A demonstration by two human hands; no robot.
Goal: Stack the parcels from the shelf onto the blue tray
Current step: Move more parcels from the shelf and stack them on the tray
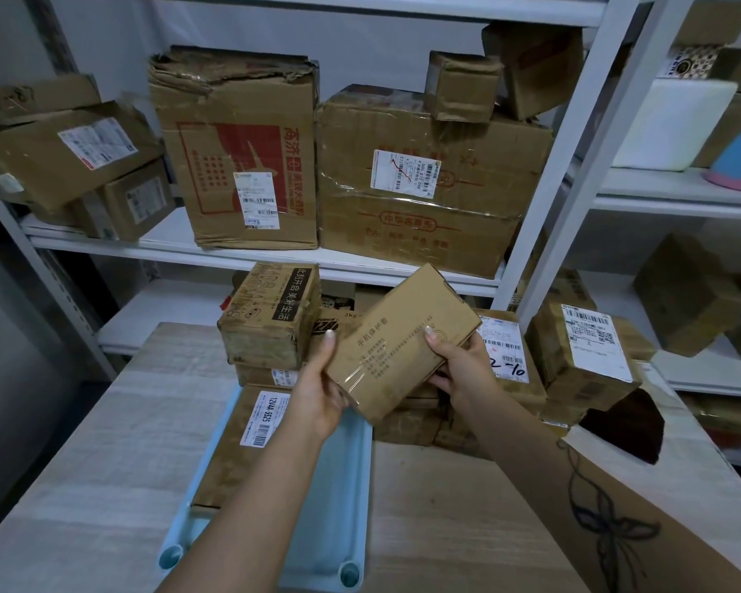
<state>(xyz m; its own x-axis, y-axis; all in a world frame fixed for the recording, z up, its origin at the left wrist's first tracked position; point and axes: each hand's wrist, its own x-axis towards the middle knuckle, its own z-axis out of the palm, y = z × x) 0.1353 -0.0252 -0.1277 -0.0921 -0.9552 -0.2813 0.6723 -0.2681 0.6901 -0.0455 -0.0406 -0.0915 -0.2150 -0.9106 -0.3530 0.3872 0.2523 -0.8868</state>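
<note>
Parcel (403, 340), flat brown cardboard, is held tilted above the desk (82, 442) by both hands. The left hand (317, 391) grips its near-left corner and the right hand (458, 365) grips its right edge. Below lies the blue tray (330, 485), with one labelled box (240, 447) flat on its left side.

two grips on one flat parcel (398, 344) at the centre of the frame

the left forearm (253, 498) rises bare from the bottom edge, just left of centre, to the left grip (321, 391); its thumb lies up the parcel's left edge and its fingers curl beneath. the right forearm (595, 498) comes in from the lower right corner, a dark line tattoo (608, 524) on its skin, to the right grip (458, 370); its thumb presses on the parcel's top face and its fingers tuck under the right edge.
</note>
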